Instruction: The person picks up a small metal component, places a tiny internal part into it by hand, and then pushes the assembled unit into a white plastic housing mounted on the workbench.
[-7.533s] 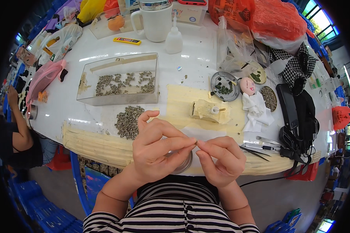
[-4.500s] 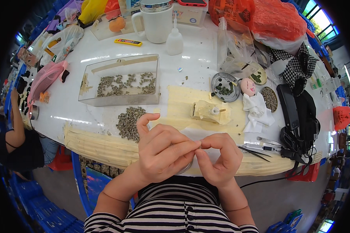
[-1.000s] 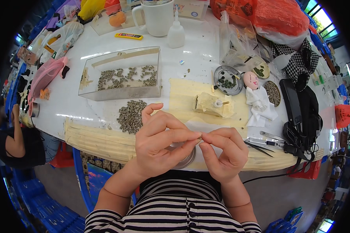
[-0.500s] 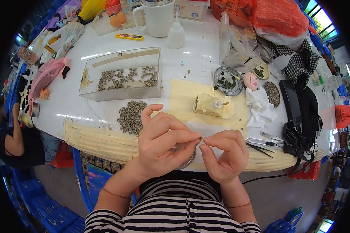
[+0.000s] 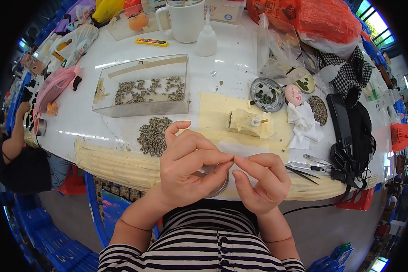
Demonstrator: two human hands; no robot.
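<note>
Over the table's near edge, my left hand point(image 5: 188, 167) pinches thumb and forefinger together on something tiny, mostly hidden by the fingertips. The forefinger of my right hand point(image 5: 265, 181) touches those fingertips, its thumb held apart below and the other fingers bent. Under my hands, a round clear dish point(image 5: 218, 189) partly shows. Beside my left hand lies a heap of small greyish metal-like pieces point(image 5: 154, 136). Ahead of my hands stands a block wrapped in yellowish tape point(image 5: 245, 124), with a white-collared peg on it.
A clear box point(image 5: 143, 109) holds more small pieces. To the right are a round metal tin point(image 5: 267, 106) with dark green bits, crumpled white tissue point(image 5: 303, 120), tweezers point(image 5: 308, 167) and a black strap bundle point(image 5: 344, 136). A white squeeze bottle point(image 5: 207, 41) stands behind. Another person point(image 5: 25, 156) sits at left.
My right forefinger has closed the small gap to my left fingertips, covering the tiny dark thing that showed there. The person at left has shifted an arm. The view moved slightly.
</note>
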